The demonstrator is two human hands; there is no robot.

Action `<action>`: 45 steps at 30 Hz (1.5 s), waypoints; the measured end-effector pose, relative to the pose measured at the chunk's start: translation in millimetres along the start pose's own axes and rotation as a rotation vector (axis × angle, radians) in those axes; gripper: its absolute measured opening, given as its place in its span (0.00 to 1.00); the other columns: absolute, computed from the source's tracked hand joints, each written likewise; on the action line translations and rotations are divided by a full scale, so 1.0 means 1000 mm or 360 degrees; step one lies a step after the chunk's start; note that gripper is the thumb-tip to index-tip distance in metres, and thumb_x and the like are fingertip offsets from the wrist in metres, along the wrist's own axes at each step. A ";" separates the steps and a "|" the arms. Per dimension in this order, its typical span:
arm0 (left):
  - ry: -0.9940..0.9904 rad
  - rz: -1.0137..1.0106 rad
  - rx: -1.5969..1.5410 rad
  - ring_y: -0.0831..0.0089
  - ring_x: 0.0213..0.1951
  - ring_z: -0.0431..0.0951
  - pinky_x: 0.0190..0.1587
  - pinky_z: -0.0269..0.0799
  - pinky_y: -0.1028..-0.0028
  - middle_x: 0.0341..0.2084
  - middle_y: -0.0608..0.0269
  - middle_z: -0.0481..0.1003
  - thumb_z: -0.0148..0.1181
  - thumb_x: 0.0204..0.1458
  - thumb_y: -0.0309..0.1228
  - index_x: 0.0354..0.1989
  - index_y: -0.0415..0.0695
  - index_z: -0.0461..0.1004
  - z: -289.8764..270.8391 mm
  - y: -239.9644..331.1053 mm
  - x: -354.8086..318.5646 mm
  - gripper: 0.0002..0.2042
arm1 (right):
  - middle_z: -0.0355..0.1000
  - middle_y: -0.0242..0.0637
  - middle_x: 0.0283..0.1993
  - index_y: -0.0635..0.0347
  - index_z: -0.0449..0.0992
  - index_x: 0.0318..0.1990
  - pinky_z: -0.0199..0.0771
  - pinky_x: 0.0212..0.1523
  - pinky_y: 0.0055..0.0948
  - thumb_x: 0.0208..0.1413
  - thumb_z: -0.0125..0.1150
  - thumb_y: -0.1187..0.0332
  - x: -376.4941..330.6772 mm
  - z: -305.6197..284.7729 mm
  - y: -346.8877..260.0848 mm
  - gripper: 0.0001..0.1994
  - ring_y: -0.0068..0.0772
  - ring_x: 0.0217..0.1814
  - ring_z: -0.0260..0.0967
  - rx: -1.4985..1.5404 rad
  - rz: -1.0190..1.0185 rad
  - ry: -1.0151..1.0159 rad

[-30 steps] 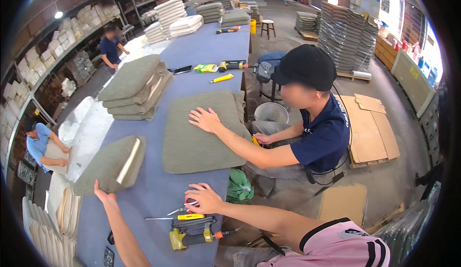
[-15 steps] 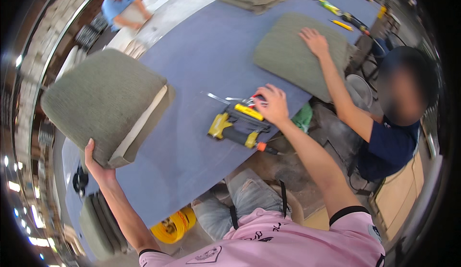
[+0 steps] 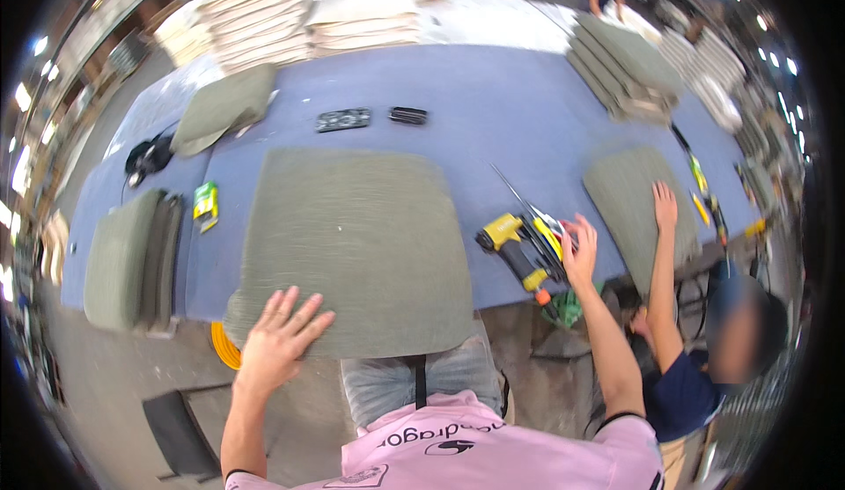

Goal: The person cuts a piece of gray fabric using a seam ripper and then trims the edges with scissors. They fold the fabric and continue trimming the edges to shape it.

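A grey-green upholstered seat cushion (image 3: 361,235) lies in front of me, its near edge jutting past the table edge over my lap. My left hand (image 3: 282,340) rests flat on its near left corner, fingers spread. To the right of the cushion, my right hand (image 3: 578,252) has its fingers curled at a small tool with a trace of red, largely hidden by the fingers. Beside that hand lie a yellow-and-black pneumatic staple gun (image 3: 519,252), a yellow-handled tool (image 3: 547,238) and a thin metal shaft (image 3: 510,184).
Folded green covers (image 3: 625,63) and a co-worker's cushion (image 3: 638,204) under their hand are at right. More cushions (image 3: 119,265) stand at left, near a green-yellow box (image 3: 205,206). A black tray (image 3: 343,119) and pale stacks (image 3: 255,19) are farther back on the blue table (image 3: 493,94).
The cushion has come from the raised left side down in front of me. My left hand has gone from gripping its edge to lying on top. My right hand stays by the tools.
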State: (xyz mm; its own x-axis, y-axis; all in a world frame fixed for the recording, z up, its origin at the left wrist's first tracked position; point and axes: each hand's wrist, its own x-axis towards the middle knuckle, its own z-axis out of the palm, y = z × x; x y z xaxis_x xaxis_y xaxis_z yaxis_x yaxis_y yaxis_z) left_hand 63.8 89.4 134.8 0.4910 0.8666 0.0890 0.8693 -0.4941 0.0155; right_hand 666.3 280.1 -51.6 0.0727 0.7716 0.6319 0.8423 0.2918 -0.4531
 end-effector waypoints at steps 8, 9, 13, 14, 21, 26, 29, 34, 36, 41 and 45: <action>0.0231 -0.0563 -0.0331 0.49 0.81 0.53 0.81 0.41 0.40 0.79 0.54 0.61 0.70 0.51 0.37 0.75 0.55 0.69 0.101 0.040 -0.035 0.38 | 0.71 0.46 0.71 0.64 0.84 0.52 0.61 0.70 0.62 0.68 0.61 0.47 0.010 -0.004 -0.056 0.25 0.52 0.76 0.62 -0.0903 0.0051 -0.0818; 0.0317 -0.0682 -0.0481 0.48 0.82 0.51 0.81 0.39 0.38 0.80 0.51 0.58 0.70 0.54 0.41 0.76 0.53 0.68 0.108 0.055 -0.037 0.38 | 0.71 0.46 0.70 0.65 0.84 0.52 0.61 0.69 0.63 0.68 0.60 0.45 0.011 -0.001 -0.064 0.27 0.52 0.75 0.62 -0.0992 0.0050 -0.0845; 0.0364 -0.0507 -0.0643 0.44 0.83 0.47 0.80 0.32 0.34 0.80 0.44 0.55 0.62 0.65 0.52 0.74 0.46 0.69 0.116 0.043 -0.033 0.33 | 0.72 0.47 0.60 0.62 0.85 0.53 0.66 0.62 0.61 0.68 0.59 0.40 0.010 -0.007 -0.070 0.30 0.53 0.67 0.66 -0.1104 0.0100 -0.0809; 0.0382 -0.0510 -0.0655 0.45 0.83 0.47 0.80 0.33 0.34 0.80 0.43 0.55 0.61 0.66 0.52 0.74 0.46 0.70 0.118 0.036 -0.029 0.33 | 0.72 0.47 0.58 0.61 0.85 0.53 0.67 0.60 0.60 0.68 0.59 0.40 0.006 -0.009 -0.070 0.29 0.53 0.65 0.67 -0.1071 0.0143 -0.0778; 0.0341 -0.0273 -0.0518 0.42 0.82 0.47 0.80 0.35 0.32 0.78 0.41 0.58 0.54 0.70 0.55 0.75 0.49 0.68 0.132 -0.044 0.068 0.31 | 0.71 0.36 0.34 0.63 0.80 0.47 0.72 0.37 0.35 0.75 0.59 0.56 -0.029 -0.053 -0.068 0.16 0.35 0.34 0.71 -0.0209 0.0331 -0.0285; 0.0181 -0.0338 -0.0728 0.39 0.82 0.45 0.80 0.36 0.33 0.80 0.37 0.53 0.54 0.69 0.55 0.78 0.50 0.63 0.138 -0.123 0.183 0.34 | 0.67 0.28 0.31 0.59 0.69 0.63 0.59 0.26 0.17 0.75 0.57 0.66 -0.133 -0.081 -0.222 0.15 0.13 0.26 0.61 0.0779 0.0954 -0.0448; 0.0605 -0.0520 -0.0677 0.38 0.83 0.43 0.80 0.35 0.34 0.82 0.39 0.49 0.51 0.69 0.56 0.80 0.50 0.61 0.162 -0.142 0.232 0.36 | 0.67 0.27 0.32 0.61 0.71 0.62 0.58 0.20 0.17 0.72 0.59 0.70 -0.206 -0.078 -0.221 0.15 0.15 0.20 0.58 0.0866 0.0934 -0.0315; 0.0333 -0.0636 -0.0558 0.39 0.83 0.42 0.81 0.31 0.38 0.82 0.40 0.50 0.44 0.70 0.57 0.81 0.51 0.60 0.176 -0.140 0.240 0.35 | 0.79 0.52 0.62 0.73 0.76 0.67 0.75 0.65 0.39 0.59 0.68 0.77 -0.207 -0.092 -0.326 0.26 0.42 0.62 0.76 0.0399 0.1116 -0.0192; 0.0287 -0.0632 -0.0558 0.39 0.83 0.43 0.82 0.31 0.39 0.81 0.41 0.51 0.43 0.71 0.57 0.81 0.51 0.60 0.169 -0.138 0.247 0.35 | 0.68 0.28 0.36 0.63 0.70 0.68 0.62 0.25 0.18 0.68 0.61 0.75 -0.232 -0.077 -0.235 0.22 0.15 0.26 0.60 0.0453 0.0744 -0.0253; 0.0310 -0.0704 -0.0566 0.40 0.83 0.45 0.82 0.30 0.39 0.81 0.43 0.55 0.42 0.71 0.56 0.80 0.52 0.62 0.177 -0.150 0.234 0.34 | 0.71 0.30 0.41 0.64 0.68 0.71 0.64 0.28 0.19 0.68 0.62 0.74 -0.153 -0.060 -0.264 0.25 0.15 0.29 0.61 0.0711 0.0627 -0.0405; 0.0340 -0.0806 -0.0685 0.40 0.82 0.47 0.81 0.29 0.38 0.78 0.42 0.58 0.50 0.68 0.54 0.76 0.50 0.68 0.176 -0.149 0.245 0.32 | 0.74 0.34 0.42 0.64 0.66 0.72 0.69 0.36 0.19 0.67 0.60 0.76 -0.074 -0.050 -0.324 0.26 0.21 0.34 0.70 0.0817 0.0487 -0.0639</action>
State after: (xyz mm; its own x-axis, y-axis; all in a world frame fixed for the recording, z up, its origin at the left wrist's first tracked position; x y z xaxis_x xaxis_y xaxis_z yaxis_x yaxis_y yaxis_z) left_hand 64.8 387.2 -21.0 -0.0294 0.9867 0.1598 0.8666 -0.0545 0.4961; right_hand 414.9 99.8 80.1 -0.0197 0.9808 0.1940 0.4513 0.1819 -0.8736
